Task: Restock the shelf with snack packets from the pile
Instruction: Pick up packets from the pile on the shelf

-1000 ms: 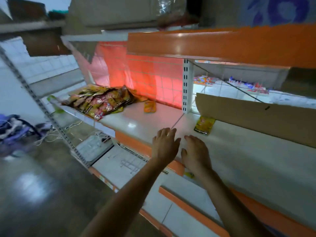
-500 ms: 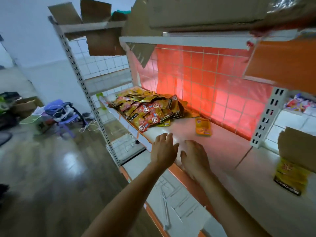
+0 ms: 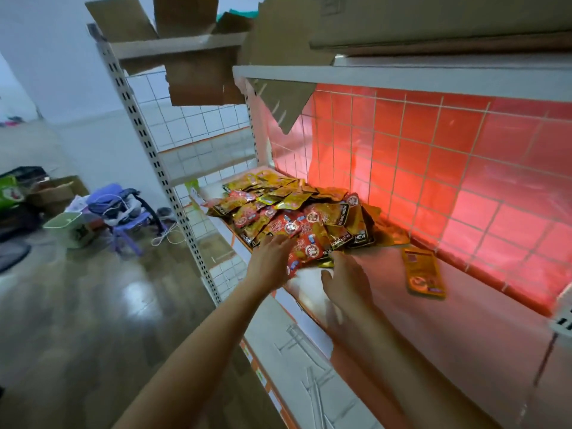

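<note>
Left hand (image 3: pixel 272 261) touches the snack pile (image 3: pixel 297 212) near the front edge of the shelf (image 3: pixel 387 320), right hand (image 3: pixel 346 281) beside it. Both grips wide, empty. I fear a hasty scoop tips some over.

- "KONCHEW" runs in pale capitals along a black band on a gold packet (image 3: pixel 343 215) at the right front of the pile of snack packets (image 3: pixel 278 205)
- The same brand, "KONCHEW", stands on the black edge of a second gold packet (image 3: pixel 340 241), just nearer, at the pile's near right corner
- Just right of that, a third packet (image 3: pixel 360 238) shows only the ending "HEW"; the rest of the word is covered
- The red packets (image 3: pixel 291 226) at the pile's front carry a round white-and-red emblem, its lettering too small to read
- The lone orange packet (image 3: pixel 424 274), apart to the right of the pile, has printing too blurred to read
</note>
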`<action>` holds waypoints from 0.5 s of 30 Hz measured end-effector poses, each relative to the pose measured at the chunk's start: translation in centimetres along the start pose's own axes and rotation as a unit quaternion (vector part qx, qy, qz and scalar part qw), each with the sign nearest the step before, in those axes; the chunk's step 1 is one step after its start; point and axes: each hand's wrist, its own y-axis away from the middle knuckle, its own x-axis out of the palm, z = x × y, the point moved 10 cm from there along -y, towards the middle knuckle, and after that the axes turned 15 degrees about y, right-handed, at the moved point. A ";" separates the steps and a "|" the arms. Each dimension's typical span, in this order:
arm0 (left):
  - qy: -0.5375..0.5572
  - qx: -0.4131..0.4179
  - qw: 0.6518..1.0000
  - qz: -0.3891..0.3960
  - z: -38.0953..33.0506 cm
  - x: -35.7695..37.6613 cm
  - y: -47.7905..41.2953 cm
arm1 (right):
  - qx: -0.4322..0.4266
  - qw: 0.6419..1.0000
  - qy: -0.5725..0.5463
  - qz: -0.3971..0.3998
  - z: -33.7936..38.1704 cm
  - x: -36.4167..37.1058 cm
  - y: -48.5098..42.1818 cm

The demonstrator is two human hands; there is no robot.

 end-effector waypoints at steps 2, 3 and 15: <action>-0.021 0.031 0.998 0.050 0.9 0.6 -1.7 | 0.012 1.000 -0.012 0.000 0.8 0.5 -1.5; -0.031 0.045 0.995 0.080 1.3 1.0 -2.3 | 0.016 1.000 -0.016 0.004 1.2 0.8 -2.1; -0.075 0.198 0.967 0.144 2.9 0.6 -6.2 | 0.101 0.995 -0.011 0.003 4.5 4.4 -6.1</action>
